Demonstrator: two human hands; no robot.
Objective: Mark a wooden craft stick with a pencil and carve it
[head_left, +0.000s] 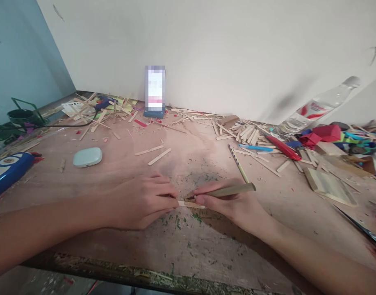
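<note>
A popsicle stick (pixel 190 204) lies flat on the table between my hands, with small faint marks on its face. My left hand (pixel 147 198) has its fingers pressed together on the stick's left end and hides that part. Gripped in my right hand (pixel 237 203) is an olive-brown pen (pixel 229 190), tilted, its dark tip low beside the stick's upper edge; whether it touches the wood I cannot tell. Two loose popsicle sticks (pixel 159 157) rest just beyond my left hand. A patterned pencil (pixel 238 162) lies past my right hand.
A pale case (pixel 87 157) and a blue object (pixel 11 174) are at left. A lit phone (pixel 155 88) stands against the wall. Piled sticks (pixel 247 133), a leaning bottle (pixel 317 106), a wooden block (pixel 329 186) and scissors (pixel 360 227) are at right. Green flecks dot the table.
</note>
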